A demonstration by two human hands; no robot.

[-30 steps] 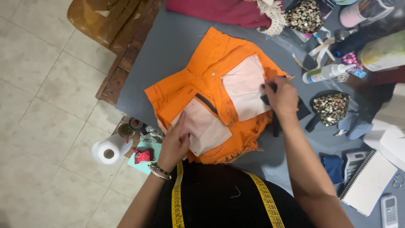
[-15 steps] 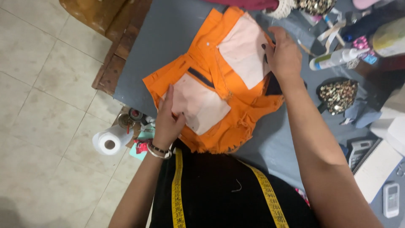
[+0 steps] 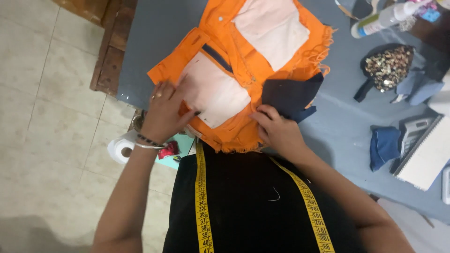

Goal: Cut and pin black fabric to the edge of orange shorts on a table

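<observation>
Frayed orange denim shorts (image 3: 243, 56) (turned inside out) lie on a grey table (image 3: 154, 37). The left hand (image 3: 166, 112) presses flat, gripping nothing; the right hand (image 3: 279, 131) pinches a navy fabric patch (image 3: 290, 96).

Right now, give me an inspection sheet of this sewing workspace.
Surface: grey-blue table top, mostly covered on the right.
Job's things: orange shorts lie inside out, pale pocket linings up; dark navy fabric piece on their frayed hem.
Clutter: white glue bottle, bag of gold studs, blue cloth scraps, spiral notebook, calculator.
Grippers: left hand flat on the shorts' left edge; right hand at the lower hem, by the navy piece.
Cables: nothing seen.
Surroundings: tiled floor, paper roll, wooden furniture, yellow measuring tape around the person's neck.
</observation>
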